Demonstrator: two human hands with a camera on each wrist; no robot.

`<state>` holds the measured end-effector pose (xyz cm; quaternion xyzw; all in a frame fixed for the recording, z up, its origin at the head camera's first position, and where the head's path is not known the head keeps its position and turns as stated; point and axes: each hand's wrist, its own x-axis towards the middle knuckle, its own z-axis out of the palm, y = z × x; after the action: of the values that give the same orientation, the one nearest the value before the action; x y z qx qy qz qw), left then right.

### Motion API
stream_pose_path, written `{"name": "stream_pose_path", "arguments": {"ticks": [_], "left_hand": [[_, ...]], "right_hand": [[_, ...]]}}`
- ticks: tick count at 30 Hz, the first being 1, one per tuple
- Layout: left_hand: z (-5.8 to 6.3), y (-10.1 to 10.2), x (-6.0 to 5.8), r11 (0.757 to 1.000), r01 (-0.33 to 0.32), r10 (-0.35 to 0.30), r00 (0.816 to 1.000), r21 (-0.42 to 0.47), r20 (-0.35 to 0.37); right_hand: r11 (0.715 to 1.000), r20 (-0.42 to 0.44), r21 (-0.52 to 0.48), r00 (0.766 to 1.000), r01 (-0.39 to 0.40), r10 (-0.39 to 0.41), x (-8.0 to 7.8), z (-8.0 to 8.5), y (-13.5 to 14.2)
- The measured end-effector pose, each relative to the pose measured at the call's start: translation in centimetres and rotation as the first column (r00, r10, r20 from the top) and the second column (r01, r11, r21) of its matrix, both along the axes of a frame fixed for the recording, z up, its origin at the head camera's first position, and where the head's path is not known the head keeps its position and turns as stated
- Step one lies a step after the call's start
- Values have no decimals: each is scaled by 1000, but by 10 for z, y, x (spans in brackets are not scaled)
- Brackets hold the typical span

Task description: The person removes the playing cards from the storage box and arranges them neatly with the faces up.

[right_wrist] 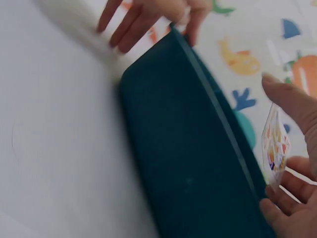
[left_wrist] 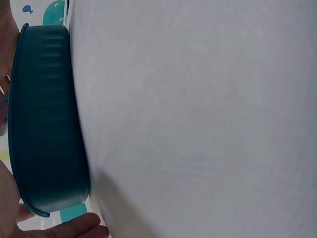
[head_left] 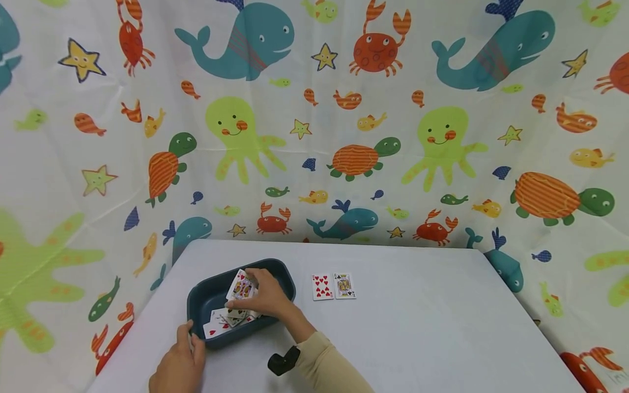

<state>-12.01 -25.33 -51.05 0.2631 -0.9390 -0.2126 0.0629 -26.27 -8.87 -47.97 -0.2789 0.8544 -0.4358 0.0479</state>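
Observation:
A dark teal rectangular tub (head_left: pixel 197 305) stands at the table's left side, with several playing cards (head_left: pixel 216 323) lying loosely inside. Over the tub, my right hand (head_left: pixel 267 295) holds a face card (head_left: pixel 241 287) with red marks between thumb and fingers, its face up and tilted. The same card (right_wrist: pixel 275 146) appears almost edge-on in the right wrist view, just beyond the rim. My left hand (head_left: pixel 179 360) holds the tub's near left corner, one finger over the rim and other fingers (right_wrist: pixel 131 29) along the outside.
To the right of the tub, a ten of hearts (head_left: pixel 322 287) and a black-suited king (head_left: pixel 345 286) lie face up side by side on the white tabletop (head_left: pixel 417 322). A curtain with sea animals (head_left: pixel 304 136) hangs behind the table. A black strap (head_left: pixel 284 361) sits by my right sleeve.

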Motion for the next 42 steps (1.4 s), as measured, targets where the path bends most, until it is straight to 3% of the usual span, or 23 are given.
{"name": "stream_pose_path", "arguments": {"ticks": [4,11,20,31,35,42], "left_hand": [[2,0,0,1000,-2,2,1000,5,3],[0,-2,0,1000,-19,19,1000,-11,-12],[-1,-1,0,1000,-20,20,1000,-21,-9],[0,1,-1,999,-29,29,1000,-17,-9],[-1,1,-2,1000,-27,27,1000,-15,-11],[-1,1,-1,999,-29,29,1000,-14,-7]], "right_hand": [[985,101,-171,995,-2,20,9,6,11],[903,265,-430,958,16,109,17,8,25],[793,356,-607,908,46,220,24,6,49],[624,437,-764,842,163,316,27,5,80],[604,448,-773,841,194,304,26,0,93],[611,489,-749,836,255,250,19,-13,119]]}}
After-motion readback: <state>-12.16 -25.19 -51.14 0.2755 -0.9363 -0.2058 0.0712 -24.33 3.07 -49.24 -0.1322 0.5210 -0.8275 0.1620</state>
